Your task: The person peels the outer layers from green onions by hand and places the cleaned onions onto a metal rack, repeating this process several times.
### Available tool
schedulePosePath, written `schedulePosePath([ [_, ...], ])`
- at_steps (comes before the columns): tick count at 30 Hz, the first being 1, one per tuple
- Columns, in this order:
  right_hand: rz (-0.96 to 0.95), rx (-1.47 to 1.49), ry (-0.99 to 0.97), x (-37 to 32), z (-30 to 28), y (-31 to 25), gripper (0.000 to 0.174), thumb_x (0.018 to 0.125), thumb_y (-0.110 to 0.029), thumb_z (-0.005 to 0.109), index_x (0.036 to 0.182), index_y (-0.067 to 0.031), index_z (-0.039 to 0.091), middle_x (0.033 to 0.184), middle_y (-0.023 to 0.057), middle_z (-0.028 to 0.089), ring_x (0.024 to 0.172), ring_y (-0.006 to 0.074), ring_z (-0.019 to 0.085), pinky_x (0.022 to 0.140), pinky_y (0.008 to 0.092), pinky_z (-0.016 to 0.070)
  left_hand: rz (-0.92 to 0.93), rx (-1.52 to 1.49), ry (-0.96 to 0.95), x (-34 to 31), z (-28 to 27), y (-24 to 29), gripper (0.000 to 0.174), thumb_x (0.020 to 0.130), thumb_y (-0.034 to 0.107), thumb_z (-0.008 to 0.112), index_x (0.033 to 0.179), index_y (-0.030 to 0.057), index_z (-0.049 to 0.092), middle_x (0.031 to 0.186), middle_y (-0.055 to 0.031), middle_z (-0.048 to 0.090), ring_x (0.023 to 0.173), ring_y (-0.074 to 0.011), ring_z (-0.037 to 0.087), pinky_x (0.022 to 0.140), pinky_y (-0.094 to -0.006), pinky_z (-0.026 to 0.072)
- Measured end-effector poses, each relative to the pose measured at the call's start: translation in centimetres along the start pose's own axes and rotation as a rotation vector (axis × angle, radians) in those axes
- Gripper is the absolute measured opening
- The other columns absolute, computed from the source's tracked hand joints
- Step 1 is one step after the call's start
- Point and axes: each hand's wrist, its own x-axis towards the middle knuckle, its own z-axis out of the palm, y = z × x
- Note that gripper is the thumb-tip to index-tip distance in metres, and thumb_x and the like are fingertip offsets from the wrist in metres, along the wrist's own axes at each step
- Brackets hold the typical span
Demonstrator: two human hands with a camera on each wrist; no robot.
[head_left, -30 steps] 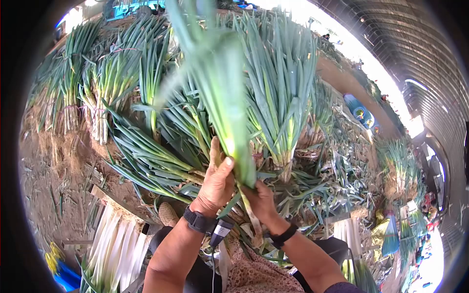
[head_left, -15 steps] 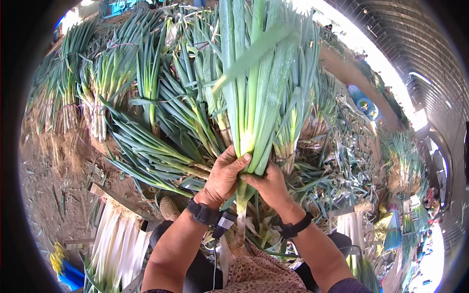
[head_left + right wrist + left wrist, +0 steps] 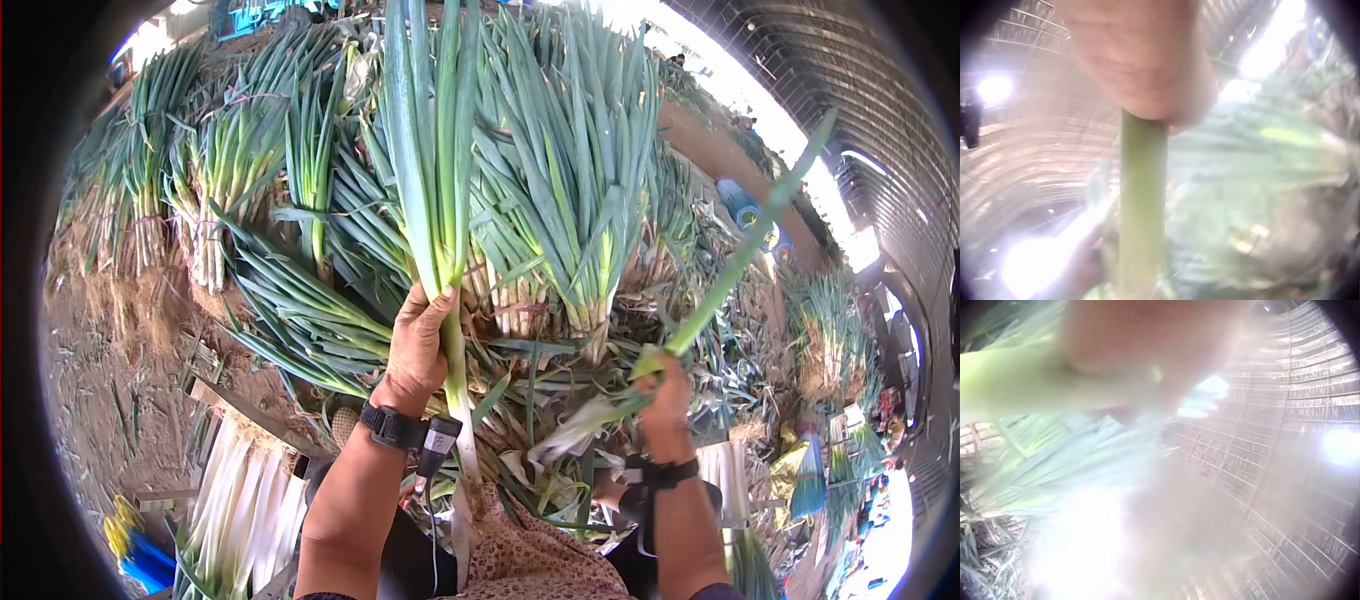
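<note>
left hand: I see the left hand (image 3: 416, 348) wrapped round one leek (image 3: 430, 150) just below where its leaves fan out. The stalk is upright, with the green fan above the hand and the pale shank hanging below it.
right hand: the right hand (image 3: 666, 396) is fisted on a single long leaf (image 3: 745, 248), level with the left hand and well apart from it on the right. The leaf slants up and away; the right wrist view shows it (image 3: 1142, 206) coming straight out of the fist.
leaf end: its pale lower end is a blur between the hands, so I can't tell if it's joined to the leek.
left wrist view: washed out, only a pale green smear under the hand.
handling: my read is that the leek is light and top-heavy. The shank looks stiff, the leaves floppy and easy to crease, the skin probably slick.
grip point: I'd hold the firm neck, where the left hand already is, not the leaves.
around: tied bundles (image 3: 585, 170) stand beyond both hands. White stalks (image 3: 245, 500) lie below and left of the left hand.
</note>
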Motion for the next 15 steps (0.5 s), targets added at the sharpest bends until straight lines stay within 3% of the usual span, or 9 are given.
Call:
schedulePosePath([
  [1, -0.046, -0.24, 0.289, 2.1, -2.8, 0.0, 0.047, 0.081, -0.027, 0.066, 0.111, 0.0068, 0.053, 0.089, 0.0111, 0.062, 0.071, 0.0183, 0.061, 0.057, 0.0265, 0.0502, -0.045, -0.008, -0.015, -0.1, -0.1, 0.4, 0.03, 0.092, 0.031, 0.056, 0.111, 0.0086, 0.056, 0.091, -0.0035, 0.061, 0.074, -0.0133, 0.055, 0.066, -0.0271, 0.0459],
  [3, -0.356, -0.808, 0.487, 6.2, -10.6, 5.6, 0.054, 0.079, -0.033, 0.067, 0.112, 0.0073, 0.053, 0.089, 0.0123, 0.063, 0.077, 0.0229, 0.061, 0.066, 0.0328, 0.0501, -0.137, -0.022, -0.058, -0.6, 0.2, 0.5, 0.039, 0.093, 0.041, 0.052, 0.117, 0.01, 0.054, 0.095, -0.0035, 0.06, 0.078, -0.0143, 0.054, 0.068, -0.0285, 0.0448],
  [5, -0.375, -1.059, 0.488, 6.6, -10.4, 7.0, 0.06, 0.077, -0.038, 0.069, 0.115, 0.0062, 0.053, 0.093, 0.0145, 0.064, 0.086, 0.0269, 0.06, 0.077, 0.0385, 0.0474, -0.197, -0.039, -0.109, -0.7, 0.9, 0.1, 0.046, 0.093, 0.047, 0.048, 0.12, 0.0097, 0.051, 0.098, -0.0045, 0.059, 0.08, -0.0158, 0.054, 0.071, -0.0297, 0.0445],
  [6, -0.22, -1.023, 0.404, 3.9, -6.3, 6.6, 0.063, 0.076, -0.04, 0.07, 0.117, 0.0048, 0.053, 0.098, 0.0161, 0.064, 0.092, 0.0287, 0.059, 0.084, 0.0411, 0.0449, -0.2, -0.051, -0.146, -0.8, 1.2, -0.5, 0.052, 0.091, 0.05, 0.05, 0.121, 0.0082, 0.051, 0.099, -0.0048, 0.06, 0.082, -0.0167, 0.054, 0.074, -0.0307, 0.0441],
  [7, -0.029, -0.93, 0.183, -0.8, 1.9, 2.8, 0.056, 0.08, -0.037, 0.067, 0.121, -0.001, 0.055, 0.11, 0.016, 0.062, 0.101, 0.0257, 0.057, 0.086, 0.0385, 0.0437, -0.223, -0.084, -0.158, -0.8, 1.2, -1.2, 0.053, 0.089, 0.05, 0.055, 0.121, 0.0077, 0.051, 0.1, -0.0052, 0.06, 0.086, -0.0175, 0.055, 0.077, -0.0321, 0.0441],
  [8, -0.121, -0.97, -0.14, -0.9, 3.6, 4.1, 0.042, 0.084, -0.033, 0.063, 0.116, -0.0053, 0.059, 0.104, 0.0134, 0.063, 0.096, 0.0237, 0.058, 0.083, 0.0357, 0.0445, -0.219, -0.098, -0.151, -0.8, 1.4, -1.7, 0.053, 0.087, 0.047, 0.059, 0.12, 0.0072, 0.052, 0.101, -0.0051, 0.06, 0.088, -0.0181, 0.055, 0.079, -0.0325, 0.0441],
  [9, 0.016, -0.644, -0.182, -3.5, 8.2, 3.7, 0.03, 0.087, -0.028, 0.057, 0.102, -0.0023, 0.061, 0.097, 0.0117, 0.062, 0.091, 0.0241, 0.058, 0.08, 0.0352, 0.0441, -0.214, -0.112, -0.143, -0.8, 1.6, -2.1, 0.053, 0.086, 0.045, 0.062, 0.12, 0.0068, 0.052, 0.102, -0.005, 0.059, 0.089, -0.0186, 0.055, 0.08, -0.033, 0.044],
  [12, -0.069, -0.567, -0.601, -4.8, 13.3, 5.6, 0.031, 0.09, -0.027, 0.052, 0.103, -0.0006, 0.06, 0.092, 0.0024, 0.06, 0.083, 0.0134, 0.053, 0.076, 0.0294, 0.0425, -0.242, -0.163, -0.148, -0.5, 1.2, -3.0, 0.05, 0.083, 0.038, 0.068, 0.119, 0.0062, 0.054, 0.103, -0.0052, 0.059, 0.092, -0.0201, 0.056, 0.083, -0.0348, 0.0439],
  [15, 0.048, -0.492, -0.673, -4.9, 14.9, 6.5, 0.03, 0.09, -0.025, 0.049, 0.102, 0.0003, 0.059, 0.089, 0.0029, 0.059, 0.083, 0.013, 0.053, 0.076, 0.0286, 0.0426, -0.242, -0.173, -0.143, -0.4, 1.0, -2.6, 0.046, 0.083, 0.033, 0.07, 0.117, 0.0055, 0.055, 0.103, -0.005, 0.059, 0.091, -0.0202, 0.056, 0.082, -0.0356, 0.0449],
])
